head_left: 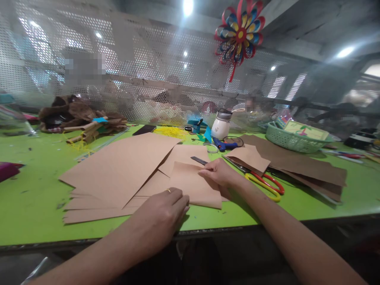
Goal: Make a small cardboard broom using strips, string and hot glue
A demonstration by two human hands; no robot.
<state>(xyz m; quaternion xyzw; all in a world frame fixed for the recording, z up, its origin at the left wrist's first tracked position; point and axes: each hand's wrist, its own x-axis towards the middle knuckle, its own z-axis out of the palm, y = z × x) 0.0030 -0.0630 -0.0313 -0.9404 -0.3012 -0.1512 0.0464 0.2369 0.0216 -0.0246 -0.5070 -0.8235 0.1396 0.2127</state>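
On the green table a piece of brown paper (192, 184) lies in front of me. My left hand (169, 208), with a ring on one finger, rests at its lower left edge; the fingers are curled and their tips are partly hidden. My right hand (221, 172) is closed over the paper's upper right part. A dark, flat, blade-like strip (198, 160) juts out to the left from that hand; its other end is hidden. Left of the hands is a stack of larger brown sheets (124, 170). Scissors (267, 186) with red and yellow handles lie right of my right hand.
A folded brown paper piece (249, 157) overlaps the scissors. Behind are a blue glue gun (225, 145), a tape roll (210, 148), a white bottle (221, 126) and yellow shreds (170, 132). Dark brown sheets (297, 162) and a green basket (293, 141) stand right. A paper flower (241, 35) hangs above.
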